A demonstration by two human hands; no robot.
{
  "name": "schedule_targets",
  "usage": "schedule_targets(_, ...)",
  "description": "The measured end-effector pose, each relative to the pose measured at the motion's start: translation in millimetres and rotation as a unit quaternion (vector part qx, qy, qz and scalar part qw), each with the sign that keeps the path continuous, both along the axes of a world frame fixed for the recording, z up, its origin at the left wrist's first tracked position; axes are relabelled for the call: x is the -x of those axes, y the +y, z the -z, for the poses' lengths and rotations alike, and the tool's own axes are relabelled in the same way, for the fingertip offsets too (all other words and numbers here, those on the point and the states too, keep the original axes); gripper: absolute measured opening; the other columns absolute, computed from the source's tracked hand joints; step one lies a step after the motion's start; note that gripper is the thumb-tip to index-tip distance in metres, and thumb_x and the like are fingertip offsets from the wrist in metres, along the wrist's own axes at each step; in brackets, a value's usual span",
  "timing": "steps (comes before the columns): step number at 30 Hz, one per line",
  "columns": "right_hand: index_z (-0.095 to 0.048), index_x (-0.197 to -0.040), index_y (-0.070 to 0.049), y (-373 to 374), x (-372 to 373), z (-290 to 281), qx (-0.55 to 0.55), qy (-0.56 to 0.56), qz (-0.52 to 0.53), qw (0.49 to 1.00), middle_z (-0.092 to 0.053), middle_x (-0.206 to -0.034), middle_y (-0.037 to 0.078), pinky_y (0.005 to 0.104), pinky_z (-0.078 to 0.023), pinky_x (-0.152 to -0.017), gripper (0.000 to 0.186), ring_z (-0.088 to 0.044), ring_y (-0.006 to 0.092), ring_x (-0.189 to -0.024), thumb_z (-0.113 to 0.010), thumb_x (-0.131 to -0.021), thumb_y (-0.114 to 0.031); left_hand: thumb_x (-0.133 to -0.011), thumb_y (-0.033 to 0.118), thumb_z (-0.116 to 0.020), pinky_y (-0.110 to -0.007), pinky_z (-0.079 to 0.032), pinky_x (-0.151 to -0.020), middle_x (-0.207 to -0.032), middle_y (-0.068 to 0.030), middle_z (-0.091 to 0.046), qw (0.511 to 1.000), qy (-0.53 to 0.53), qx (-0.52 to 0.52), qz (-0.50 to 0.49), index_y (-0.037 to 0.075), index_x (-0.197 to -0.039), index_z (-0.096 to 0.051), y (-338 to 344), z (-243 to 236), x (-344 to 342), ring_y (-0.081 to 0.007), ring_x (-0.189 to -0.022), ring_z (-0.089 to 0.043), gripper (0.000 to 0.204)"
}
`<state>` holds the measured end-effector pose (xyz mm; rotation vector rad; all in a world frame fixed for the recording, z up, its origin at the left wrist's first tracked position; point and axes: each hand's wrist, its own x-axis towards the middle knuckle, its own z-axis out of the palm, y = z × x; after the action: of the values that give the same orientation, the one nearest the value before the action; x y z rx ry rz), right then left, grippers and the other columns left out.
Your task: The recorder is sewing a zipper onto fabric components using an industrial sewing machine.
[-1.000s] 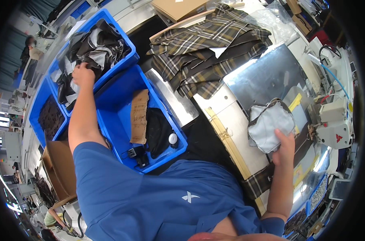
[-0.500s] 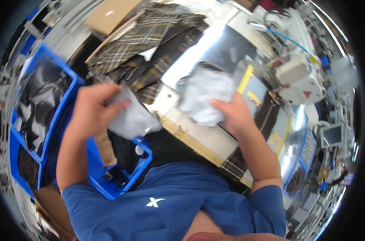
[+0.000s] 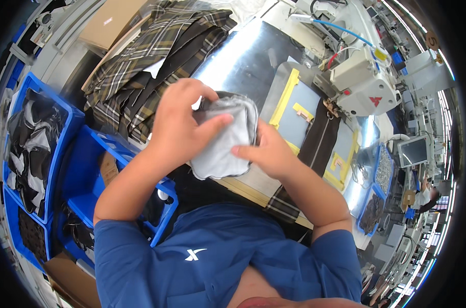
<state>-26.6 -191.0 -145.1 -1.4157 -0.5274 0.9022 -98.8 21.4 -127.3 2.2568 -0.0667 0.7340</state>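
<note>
A small stack of light grey cloth pieces with rounded corners and dark stitched edges is held in front of my chest. My left hand pinches it from the left, thumb lying on its upper face. From the right, my right hand grips its edge, with the thumb on top and the other fingers behind. How many layers there are I cannot tell. Beyond it lies a shiny metal plate on the table. A dark strip with a zipper lies to the right, across a yellow-edged template.
Plaid cloth pieces are piled at the far left beside a cardboard box. Blue bins with dark and grey scraps stand to my left. A white sewing machine stands at the right, with a small screen beyond it.
My hands were apart, each with grey cloth. They have come together, the left moving right and the right moving slightly left, and the grey pieces now lie together between them.
</note>
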Motion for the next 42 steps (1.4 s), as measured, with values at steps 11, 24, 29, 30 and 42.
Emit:
schedule_targets(11, -0.058, -0.125, 0.003, -27, -119, -8, -0.243, 0.191, 0.172, 0.935, -0.069, -0.118, 0.016, 0.0402, -0.056, -0.095, 0.03, -0.07, 0.0265, -0.107, -0.057, -0.101, -0.014, -0.098, 0.015, -0.067, -0.021, -0.045, -0.075, -0.09, 0.0009, -0.063, 0.935, 0.055, 0.31, -0.163, 0.0, -0.104, -0.065, 79, 58, 53, -0.0057, -0.083, -0.056, 0.016)
schedule_targets(24, -0.058, -0.126, -0.003, -1, -166, 91, 0.139, -0.201, 0.34, 0.908, -0.061, -0.108, 0.006, 0.0309, -0.052, -0.075, 0.043, -0.061, 0.0158, -0.085, -0.075, -0.091, -0.02, -0.095, 0.019, -0.071, -0.026, -0.049, -0.075, -0.084, -0.0024, -0.067, 0.898, 0.058, 0.11, -0.421, 0.001, -0.098, -0.069, 191, 89, 154, -0.0102, -0.078, -0.059, 0.018)
schedule_targets(29, -0.06, -0.125, -0.004, -21, -160, 104, 0.188, -0.331, 0.301, 0.874, -0.064, -0.109, 0.006, 0.0307, -0.053, -0.075, 0.041, -0.062, 0.0137, -0.085, -0.075, -0.089, -0.018, -0.092, 0.03, -0.072, -0.038, -0.054, -0.078, -0.086, -0.0144, -0.072, 0.809, 0.086, -0.055, -0.579, 0.003, -0.093, -0.074, 277, 82, 207, -0.0272, -0.08, -0.069, 0.028)
schedule_targets(30, -0.06, -0.125, -0.004, -26, -160, 105, 0.18, -0.362, 0.311, 0.86, -0.064, -0.111, 0.006, 0.0293, -0.053, -0.075, 0.041, -0.061, 0.0133, -0.085, -0.075, -0.089, -0.016, -0.091, 0.033, -0.07, -0.04, -0.055, -0.081, -0.09, -0.0146, -0.074, 0.796, 0.089, -0.086, -0.593, 0.004, -0.095, -0.074, 294, 83, 212, -0.0304, -0.086, -0.071, 0.029)
schedule_targets(42, -0.06, -0.124, 0.0, -11, -154, 106, 0.159, -0.348, 0.296, 0.875, -0.062, -0.113, 0.007, 0.0258, -0.05, -0.077, 0.037, -0.056, 0.0098, -0.081, -0.071, -0.091, -0.013, -0.072, 0.051, -0.084, -0.047, -0.051, -0.097, -0.123, -0.028, -0.063, 0.74, 0.21, -0.207, -0.604, 0.017, -0.15, -0.042, 369, 90, 232, -0.0416, -0.114, -0.063, 0.095)
